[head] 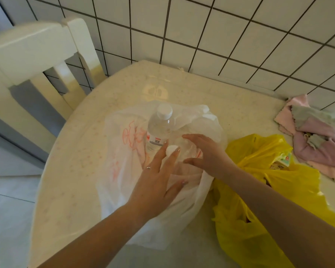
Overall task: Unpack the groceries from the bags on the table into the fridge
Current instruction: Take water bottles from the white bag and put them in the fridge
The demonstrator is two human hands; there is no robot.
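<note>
A white plastic bag (120, 151) with red print lies open on the round cream table (72, 151). A clear water bottle (160, 128) with a white cap stands upright in the bag's mouth. A second white cap (172, 149) shows just below it, between my fingers. My left hand (159, 178) hovers over the bag opening with fingers spread and straight. My right hand (203, 153) reaches in from the right, fingers relaxed and holding nothing. A yellow plastic bag (259, 171) lies to the right, with a printed carton (282, 159) showing inside it.
A pink and grey cloth (315, 136) is heaped at the table's right edge. The table stands against a white tiled wall (220, 35). A white wooden chair (33, 55) stands at the table's far left side.
</note>
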